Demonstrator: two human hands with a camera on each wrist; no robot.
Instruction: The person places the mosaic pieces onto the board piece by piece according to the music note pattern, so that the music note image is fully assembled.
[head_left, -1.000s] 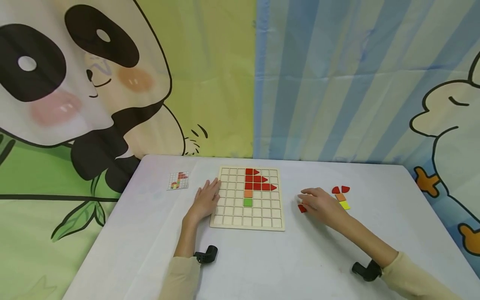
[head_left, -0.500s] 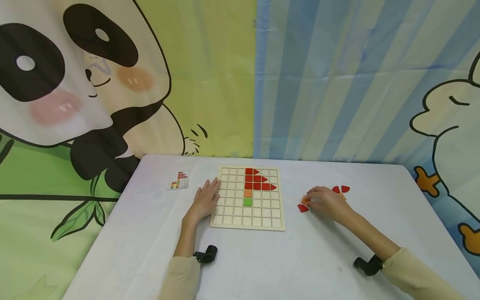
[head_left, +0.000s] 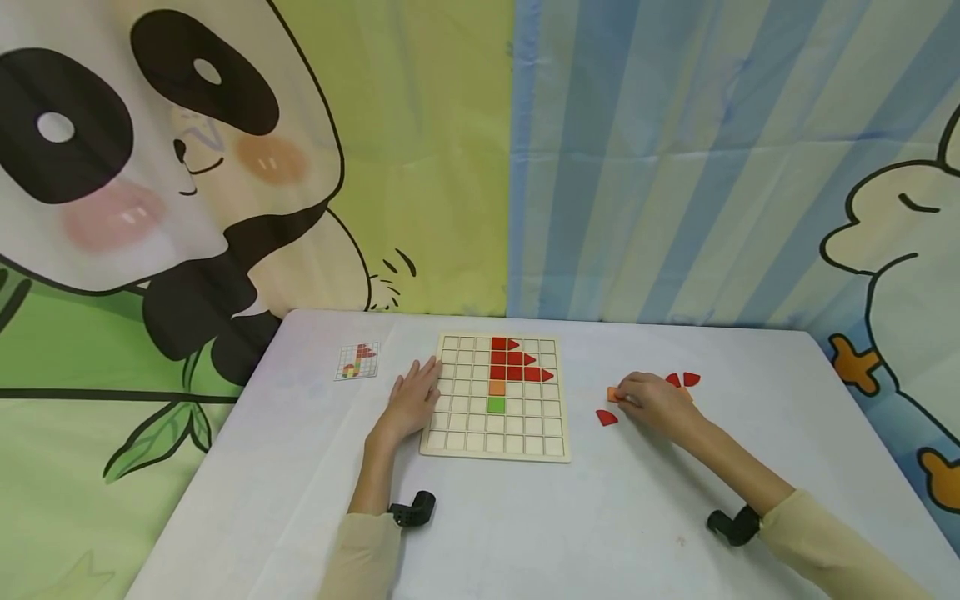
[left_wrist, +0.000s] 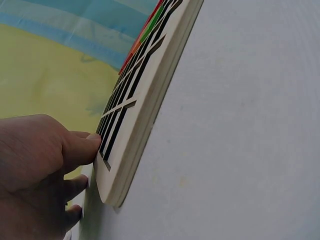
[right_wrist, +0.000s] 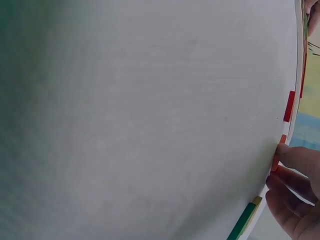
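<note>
In the head view my left hand [head_left: 411, 398] lies at the left edge of a wooden grid board [head_left: 527, 450], fingers straight, the index fingertip at the frame. The left wrist view has the thumb [left_wrist: 82, 150] on the board's rim. Red square and pointed tiles [head_left: 513, 359], an orange tile [head_left: 497, 387] and a green tile [head_left: 496, 405] sit in the grid. To the board's right, my right hand [head_left: 656, 406] pinches another orange square tile [head_left: 612, 394] with thumb and fingertips, low over the table. One red quarter-round tile [head_left: 607, 417] lies just in front of it.
Two more red quarter-round tiles [head_left: 692, 379] lie behind my right hand, with orange showing beside them. A green-edged tile [right_wrist: 242, 221] appears below that hand in the right wrist view. Left of the board lies a small pattern card [head_left: 357, 361]. A printed curtain backs the table.
My right hand has drawn back a little to the right from the loose red tile and now holds an orange tile, which first showed tilted, then flatter. The left hand stays put.
</note>
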